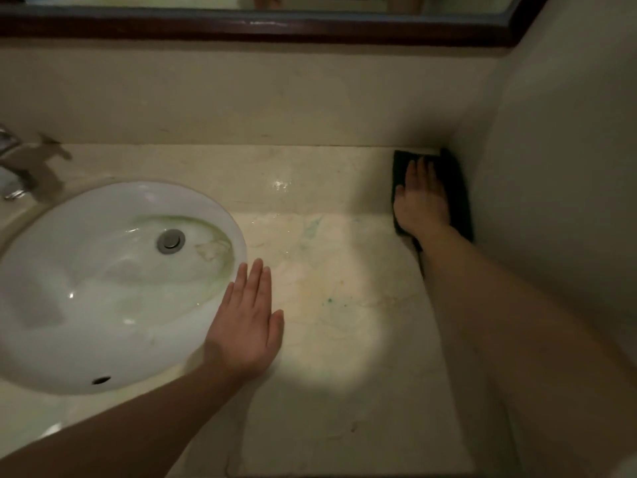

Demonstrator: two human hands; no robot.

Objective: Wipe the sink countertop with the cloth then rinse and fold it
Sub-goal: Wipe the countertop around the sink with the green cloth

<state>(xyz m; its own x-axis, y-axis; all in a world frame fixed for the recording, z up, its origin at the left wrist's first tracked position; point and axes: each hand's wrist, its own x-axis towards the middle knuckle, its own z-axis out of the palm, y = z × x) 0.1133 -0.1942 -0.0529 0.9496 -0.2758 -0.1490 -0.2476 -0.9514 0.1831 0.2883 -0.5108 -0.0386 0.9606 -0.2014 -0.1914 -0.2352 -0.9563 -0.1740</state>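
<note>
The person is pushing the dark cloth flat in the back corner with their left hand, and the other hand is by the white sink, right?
Not quite. The head view shows the right hand pressing the dark green cloth flat in the back corner. The left hand rests beside the white oval sink.

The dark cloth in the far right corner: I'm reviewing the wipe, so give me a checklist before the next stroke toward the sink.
1. Right hand flat on the dark green cloth: ok.
2. Cloth reaches the wall corner: ok.
3. Left hand off the wiping path: not ok, it rests flat by the white oval sink rim.
4. Beige marble countertop free of objects: ok.
5. Stains gone: not ok, greenish marks remain.
6. Cloth dampness: cannot tell.
</note>
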